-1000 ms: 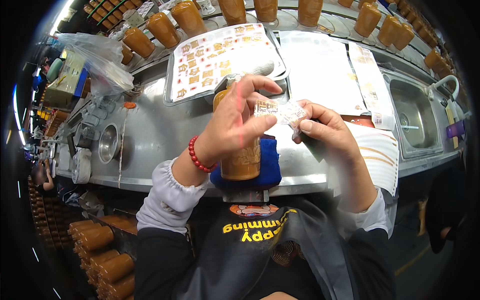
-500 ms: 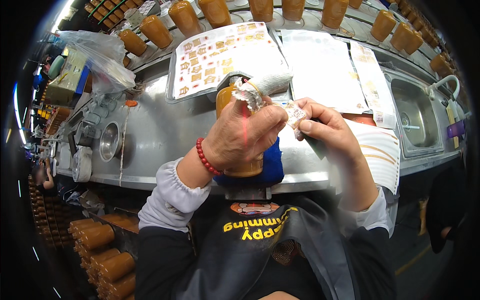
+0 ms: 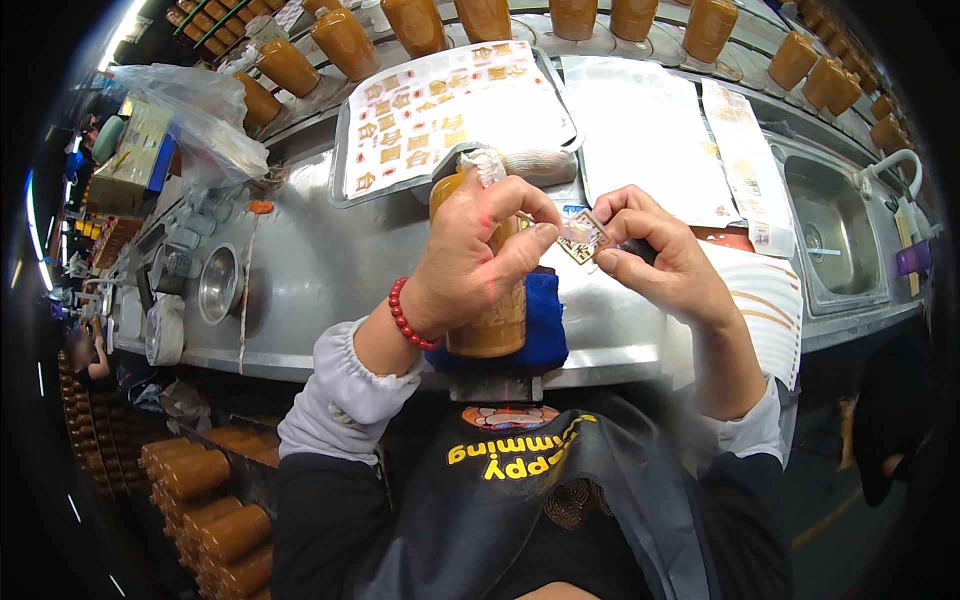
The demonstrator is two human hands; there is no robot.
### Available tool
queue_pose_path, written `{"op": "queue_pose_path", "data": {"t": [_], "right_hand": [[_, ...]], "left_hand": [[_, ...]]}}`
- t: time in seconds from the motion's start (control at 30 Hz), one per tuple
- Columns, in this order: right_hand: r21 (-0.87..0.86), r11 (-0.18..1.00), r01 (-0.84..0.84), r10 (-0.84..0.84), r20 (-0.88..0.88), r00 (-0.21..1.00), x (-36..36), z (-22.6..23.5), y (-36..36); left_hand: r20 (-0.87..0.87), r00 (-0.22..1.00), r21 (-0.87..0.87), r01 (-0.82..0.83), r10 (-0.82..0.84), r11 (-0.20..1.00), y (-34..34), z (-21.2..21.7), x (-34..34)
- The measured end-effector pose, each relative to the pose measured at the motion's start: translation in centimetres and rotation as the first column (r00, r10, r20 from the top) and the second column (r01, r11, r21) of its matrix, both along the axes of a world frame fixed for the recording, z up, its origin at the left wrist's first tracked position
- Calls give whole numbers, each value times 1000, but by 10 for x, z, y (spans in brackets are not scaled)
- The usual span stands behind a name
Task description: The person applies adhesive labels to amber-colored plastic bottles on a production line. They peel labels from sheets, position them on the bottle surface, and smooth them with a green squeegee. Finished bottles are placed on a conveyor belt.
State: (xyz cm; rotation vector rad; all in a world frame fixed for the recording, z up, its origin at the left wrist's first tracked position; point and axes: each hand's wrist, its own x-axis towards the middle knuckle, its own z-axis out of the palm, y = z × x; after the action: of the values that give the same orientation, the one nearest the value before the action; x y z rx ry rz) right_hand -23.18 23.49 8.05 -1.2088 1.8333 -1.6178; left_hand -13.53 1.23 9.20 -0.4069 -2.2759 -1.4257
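Both hands pinch a small, partly see-through decal [image 3: 583,236] with a dark printed pattern, held just right of a glossy brown bottle. My left hand [image 3: 475,255], with red beads at the wrist, reaches over the bottle and meets the decal's left side with thumb and forefinger. My right hand [image 3: 655,250] grips the decal's right edge. A dark tool lies partly hidden in the right hand's curled fingers; its kind does not show. The brown bottle [image 3: 488,335] rests against a blue cloth [image 3: 547,320]. A whitish cloth roll [image 3: 540,163] with a frayed end lies beyond it.
Printed decal sheets fill a tray [image 3: 338,190] behind the bottle; white sheets [image 3: 640,140] lie to its right. A sink [image 3: 845,250] stands far right, a metal bowl [image 3: 221,284] left. Brown bottles [image 3: 412,28] line a conveyor at the back; more [image 3: 235,535] are stacked lower left.
The cloth roll, earlier against my left hand, now lies apart behind the bottle. The decal has spread open between my hands. Bottles on the conveyor have shifted right.
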Motion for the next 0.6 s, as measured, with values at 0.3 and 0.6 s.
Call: {"op": "queue_pose_path", "data": {"t": [0.3, 0.6], "right_hand": [[217, 862, 459, -492, 138, 859, -143, -5, 80], [628, -215, 748, -150, -778, 610, -351, -113, 165]], "left_hand": [[59, 995, 260, 59, -77, 964, -12, 17, 12], [56, 998, 154, 20, -29, 988, -26, 6, 8]]}}
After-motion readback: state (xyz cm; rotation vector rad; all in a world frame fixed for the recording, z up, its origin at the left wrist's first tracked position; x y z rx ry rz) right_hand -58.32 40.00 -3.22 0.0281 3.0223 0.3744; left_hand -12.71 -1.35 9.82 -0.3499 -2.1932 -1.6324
